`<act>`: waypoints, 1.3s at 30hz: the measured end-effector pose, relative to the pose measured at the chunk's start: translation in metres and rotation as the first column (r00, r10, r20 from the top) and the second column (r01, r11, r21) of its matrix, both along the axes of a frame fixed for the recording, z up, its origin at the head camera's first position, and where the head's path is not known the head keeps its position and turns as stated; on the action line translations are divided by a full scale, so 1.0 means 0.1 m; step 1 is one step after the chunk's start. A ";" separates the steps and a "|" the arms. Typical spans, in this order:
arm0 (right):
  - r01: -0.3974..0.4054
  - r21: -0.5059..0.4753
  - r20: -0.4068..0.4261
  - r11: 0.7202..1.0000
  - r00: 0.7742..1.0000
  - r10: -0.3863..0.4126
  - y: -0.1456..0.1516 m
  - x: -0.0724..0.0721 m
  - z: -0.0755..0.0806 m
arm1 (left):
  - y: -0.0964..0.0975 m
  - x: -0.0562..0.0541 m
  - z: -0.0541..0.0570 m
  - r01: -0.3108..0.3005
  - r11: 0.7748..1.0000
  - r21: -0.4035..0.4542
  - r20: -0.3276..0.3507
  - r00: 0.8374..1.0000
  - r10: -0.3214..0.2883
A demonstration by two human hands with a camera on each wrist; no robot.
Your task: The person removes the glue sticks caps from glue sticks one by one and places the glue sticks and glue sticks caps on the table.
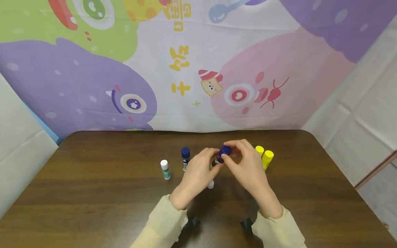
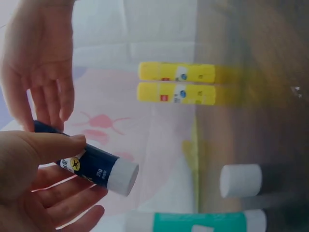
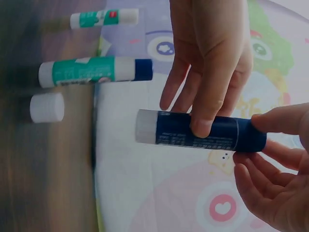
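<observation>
Both hands hold one navy glue stick with a white base point(image 3: 176, 129), raised and tilted over the table. My left hand point(image 1: 200, 167) grips its body, the thumb lying along the label. On its navy cap point(image 1: 225, 150) are the thumb and fingertips of my right hand point(image 1: 248, 167). The right wrist view shows a thin seam between cap and body. Just under the left hand lies a loose white cap point(image 1: 211, 184). A green glue stick with white ends point(image 3: 83, 71) stands close by, hidden behind the left hand in the head view.
Left of the hands stand a small white-capped green glue stick point(image 1: 165, 170) and another navy glue stick point(image 1: 185, 153). Two yellow glue sticks point(image 2: 176, 72) stand beyond the right hand. The brown wooden table point(image 1: 93, 193) ends at a cartoon-printed cloth point(image 1: 186, 113).
</observation>
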State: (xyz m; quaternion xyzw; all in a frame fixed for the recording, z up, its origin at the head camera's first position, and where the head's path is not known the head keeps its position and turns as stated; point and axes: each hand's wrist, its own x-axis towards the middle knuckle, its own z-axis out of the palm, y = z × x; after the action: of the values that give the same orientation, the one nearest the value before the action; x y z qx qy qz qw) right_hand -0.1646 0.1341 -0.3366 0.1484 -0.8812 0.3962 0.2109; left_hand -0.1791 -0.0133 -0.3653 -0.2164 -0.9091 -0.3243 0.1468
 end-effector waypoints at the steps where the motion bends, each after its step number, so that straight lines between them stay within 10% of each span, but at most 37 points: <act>1: -0.006 -0.020 -0.005 1.000 1.000 0.006 0.00 0.01 0.01 | -0.02 0.01 0.02 -0.003 1.000 0.010 -0.010 1.000 0.003; 9: -0.088 -0.162 0.024 0.983 0.995 0.093 -0.02 0.02 0.03 | -0.20 0.08 0.13 -0.039 0.997 0.072 -0.129 0.991 0.048; 19: -0.207 -0.174 0.116 0.963 0.967 0.228 -0.09 0.03 0.00 | -0.41 0.19 0.18 -0.071 0.997 -0.024 -0.362 0.931 0.058; 39: -0.301 -0.126 0.121 0.945 0.941 0.316 -0.20 0.07 -0.05 | -0.56 0.28 0.17 -0.010 0.996 -0.083 -0.385 0.923 -0.023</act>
State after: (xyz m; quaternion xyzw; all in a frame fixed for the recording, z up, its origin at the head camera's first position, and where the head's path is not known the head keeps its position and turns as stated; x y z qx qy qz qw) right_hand -0.1579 0.1144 -0.3418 0.2451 -0.8373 0.4800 0.0917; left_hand -0.1511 -0.0692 -0.3480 -0.2849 -0.8745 -0.2376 0.3125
